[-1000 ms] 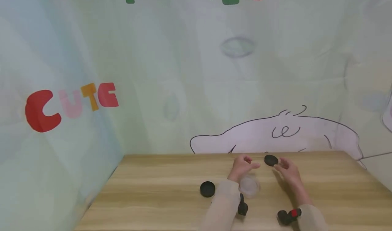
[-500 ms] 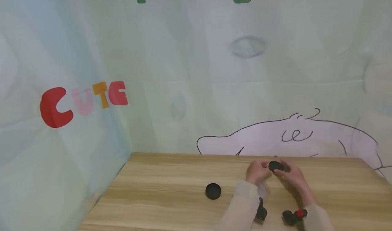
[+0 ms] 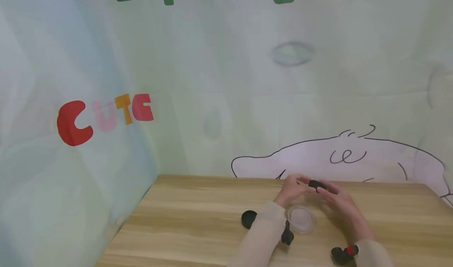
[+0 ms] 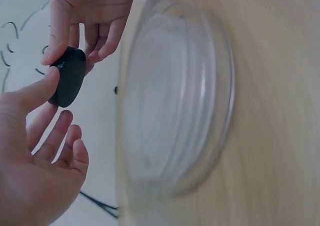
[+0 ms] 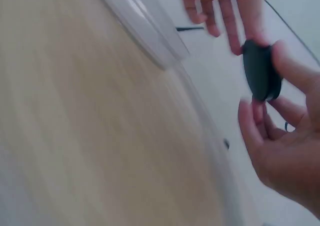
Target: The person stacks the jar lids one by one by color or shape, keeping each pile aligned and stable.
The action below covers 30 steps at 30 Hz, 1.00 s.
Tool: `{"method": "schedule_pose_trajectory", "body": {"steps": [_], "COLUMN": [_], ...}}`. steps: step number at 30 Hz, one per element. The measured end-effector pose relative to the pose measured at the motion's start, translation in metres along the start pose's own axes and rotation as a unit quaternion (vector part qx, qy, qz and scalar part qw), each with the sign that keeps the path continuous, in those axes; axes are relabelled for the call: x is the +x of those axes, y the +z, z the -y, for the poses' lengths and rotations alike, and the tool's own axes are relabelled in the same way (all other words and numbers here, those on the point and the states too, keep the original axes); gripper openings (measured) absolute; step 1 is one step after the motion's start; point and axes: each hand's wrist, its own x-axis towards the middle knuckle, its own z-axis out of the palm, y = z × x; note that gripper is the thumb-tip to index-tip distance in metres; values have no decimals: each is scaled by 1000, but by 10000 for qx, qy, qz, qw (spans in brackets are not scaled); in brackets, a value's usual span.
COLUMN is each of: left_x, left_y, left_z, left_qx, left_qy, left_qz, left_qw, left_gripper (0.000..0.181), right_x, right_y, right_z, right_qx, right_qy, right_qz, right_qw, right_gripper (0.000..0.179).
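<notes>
Between my two hands, above the far edge of the table, is a small round black disc (image 3: 316,186) with a thick rim, tilted on edge. My right hand (image 3: 341,200) pinches it between thumb and fingers. From the other side my left hand (image 3: 293,188) holds its edge with the thumb (image 4: 50,81) and index finger, the other fingers loosely bent. Below the hands a clear round plastic container (image 3: 301,219) sits on the table; it looms large and blurred in the left wrist view. A second black disc (image 3: 249,219) lies left of it, partly behind the left sleeve.
The wooden table (image 3: 191,212) ends at a printed cloth backdrop (image 3: 198,70) with coloured letters. Wrist cameras (image 3: 287,235) are strapped on both arms, just above the tabletop.
Both hands have come together on the black disc, which has turned more edge-on. The left hand has gone from beside it to holding it. The head view has shifted slightly.
</notes>
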Motion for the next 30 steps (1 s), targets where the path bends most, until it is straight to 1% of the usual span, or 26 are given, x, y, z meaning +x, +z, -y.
{"method": "schedule_pose_trajectory", "body": {"steps": [3,4,6,8,9,11,13,15,17,19,22,25,27,30], "left_x": [-9,-12,-19,-26,-30,-42,-56,-71,-84,-93,-104,-114,-120,-127], "left_y": [-26,-34,-51,-70,-79,-97,-114,-128,-138,-148,-159,-165,-167,-170], "left_z": [-1,-2,-5,-8,-10,-11,-9,-4,2,9,21,33,39,45], "left_qx": [-132,-115,-67,-5,9,20,85,280,534,682,834,1058,1186,1225], "left_qy": [126,181,360,649,739,792,768,745,782,871,859,721,591,488], "left_qz": [15,30,88,214,279,460,707,930,1040,985,853,871,894,866], "left_qw": [9998,9998,9993,9977,9969,9958,9945,9925,9901,9890,9891,9879,9871,9875], "left_gripper": [32,32,32,34,35,38,41,42,42,42,40,40,42,43], "right_x": [2,2,2,1,0,-3,-8,-12,-16,-17,-14,-13,-14,-14], "right_y": [13,17,26,35,41,53,65,78,90,103,123,138,145,154], "right_z": [17,23,37,51,58,70,78,83,85,85,84,80,78,76], "right_qx": [226,266,181,158,162,252,323,288,167,98,179,142,64,-1], "right_qy": [-436,-554,-708,-851,-879,-949,-1047,-1121,-1229,-1357,-1474,-1525,-1556,-1612], "right_qz": [195,256,289,397,444,648,896,1063,1163,1239,1467,1716,1810,1897], "right_qw": [9986,9978,9969,9955,9950,9931,9899,9876,9854,9829,9780,9732,9711,9685], "right_gripper": [65,64,63,62,62,59,56,54,52,51,48,49,51,52]}}
